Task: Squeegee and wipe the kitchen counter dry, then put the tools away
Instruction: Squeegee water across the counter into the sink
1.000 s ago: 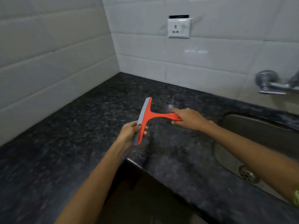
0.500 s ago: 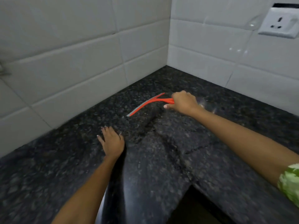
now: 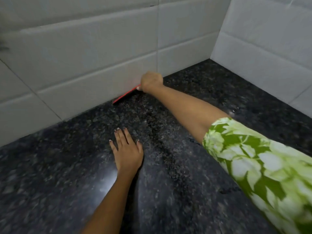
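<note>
Head view: the right hand (image 3: pixel 150 81) grips the red squeegee (image 3: pixel 125 95), its blade on the dark bench (image 3: pixel 185 157) against the tiled wall (image 3: pixel 94 53). Left hand (image 3: pixel 127 150) rests flat, fingers straight. The handle is hidden; edges blurred.

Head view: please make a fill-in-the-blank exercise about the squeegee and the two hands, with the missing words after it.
1. The right hand grips the red squeegee, whose blade lies along the foot of the tiled ____.
2. The left hand rests ____ on the dark counter, fingers straight.
3. The sleeve on the right arm is white and ____.

Missing words: wall; flat; green
</note>
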